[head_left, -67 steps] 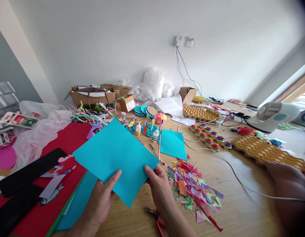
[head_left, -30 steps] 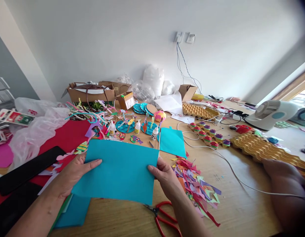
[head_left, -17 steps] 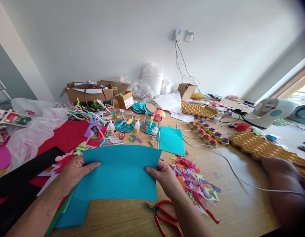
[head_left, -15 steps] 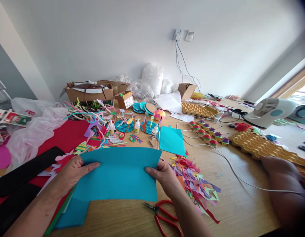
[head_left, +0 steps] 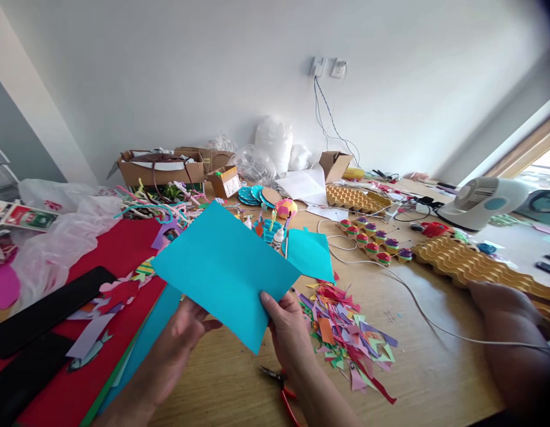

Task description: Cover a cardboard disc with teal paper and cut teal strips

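A bright blue sheet of craft paper [head_left: 221, 267] is held up in front of me, turned so that one corner points down. My right hand [head_left: 286, 326] pinches its lower right edge, thumb on the front face. Under the lower left edge, my left hand [head_left: 186, 329] supports the sheet from behind; its fingertips are hidden, while the thumb shows below the edge. Red-handled pliers [head_left: 286, 391] lie on the table beneath, partly covered by my right forearm. More blue sheets [head_left: 143, 347] lie left of my left hand, over green and red paper [head_left: 118, 246].
Colourful paper scraps [head_left: 346, 332] are heaped right of my right hand. Behind are a blue piece [head_left: 308, 252], a glue bottle [head_left: 278, 238], painted egg-carton cups [head_left: 375, 240] and a white cable [head_left: 417, 302]. Another person's arm [head_left: 508, 332] rests by the egg tray [head_left: 474, 264]. A fan [head_left: 483, 201] stands farther right.
The blue sheet has turned from lying level between both hands to standing cornerwise. My left hand has moved inward, from its left corner to beneath its lower edge. The right hand still grips it.
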Motion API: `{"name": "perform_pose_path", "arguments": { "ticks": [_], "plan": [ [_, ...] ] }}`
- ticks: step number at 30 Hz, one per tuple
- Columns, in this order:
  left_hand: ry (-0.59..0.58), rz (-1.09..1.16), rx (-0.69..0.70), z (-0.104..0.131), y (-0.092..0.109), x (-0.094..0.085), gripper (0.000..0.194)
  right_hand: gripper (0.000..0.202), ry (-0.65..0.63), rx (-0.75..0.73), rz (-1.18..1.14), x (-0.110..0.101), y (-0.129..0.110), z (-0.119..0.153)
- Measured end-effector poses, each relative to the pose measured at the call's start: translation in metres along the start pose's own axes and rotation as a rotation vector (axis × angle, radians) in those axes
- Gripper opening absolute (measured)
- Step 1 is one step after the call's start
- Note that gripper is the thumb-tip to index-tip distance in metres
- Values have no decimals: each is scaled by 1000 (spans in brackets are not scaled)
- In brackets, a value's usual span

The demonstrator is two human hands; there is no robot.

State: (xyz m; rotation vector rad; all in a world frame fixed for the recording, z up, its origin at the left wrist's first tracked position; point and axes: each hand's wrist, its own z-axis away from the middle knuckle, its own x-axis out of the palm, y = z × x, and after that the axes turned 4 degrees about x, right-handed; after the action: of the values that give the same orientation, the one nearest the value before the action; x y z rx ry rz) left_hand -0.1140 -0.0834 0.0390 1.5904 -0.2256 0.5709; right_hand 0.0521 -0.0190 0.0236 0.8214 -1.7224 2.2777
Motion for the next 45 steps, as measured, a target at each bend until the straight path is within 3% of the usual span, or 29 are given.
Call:
{"name": "perform_pose_path", "arguments": {
  "ticks": [3, 6, 9, 12, 14, 17, 19, 24, 28, 32, 35, 37, 42, 45],
  "plan": [
    [110, -104, -129, 9, -14, 18, 61, 29, -46, 11, 13, 12, 12, 6],
    [208, -177, -137, 11, -16, 19, 57, 29, -171, 28, 205, 10, 12, 15],
    [308, -247, -66, 8, -5, 8, 50, 18, -296, 25, 766, -13, -4, 30],
    [358, -315, -55, 6, 16, -2, 28, 8, -127, 31, 1534, -49, -22, 51],
    [357, -373, -48, 6, 29, -5, 15, 10, -101, 142, 1770, -70, -28, 64],
    [345, -431, -27, 6, 36, -6, 11, 18, -134, 262, 1889, -87, -25, 75],
    [332, -404, -35, 5, 33, -6, 13, 22, -139, 258, 1925, -89, -18, 76],
    [330, -266, -96, 0, 19, -6, 47, 18, -142, 220, 2020, -74, -9, 67],
    [307, -212, -122, -2, 21, -9, 50, 18, -185, 198, 2020, -65, -14, 69],
    [322, -179, -87, -3, 28, -12, 53, 16, -196, 127, 1952, -69, -16, 74],
    [336, -153, -105, -4, 32, -12, 58, 12, -144, 119, 1812, -69, -19, 72],
    [314, -148, -124, -5, 33, -10, 60, 12, -79, 93, 1599, -62, -25, 68],
    [224, -143, -130, -3, 37, 2, 66, 20, -32, -16, 739, -33, -47, 47],
    [180, -156, -140, -1, 38, 7, 64, 27, -23, -53, 618, -15, -57, 28]
  ]
}}
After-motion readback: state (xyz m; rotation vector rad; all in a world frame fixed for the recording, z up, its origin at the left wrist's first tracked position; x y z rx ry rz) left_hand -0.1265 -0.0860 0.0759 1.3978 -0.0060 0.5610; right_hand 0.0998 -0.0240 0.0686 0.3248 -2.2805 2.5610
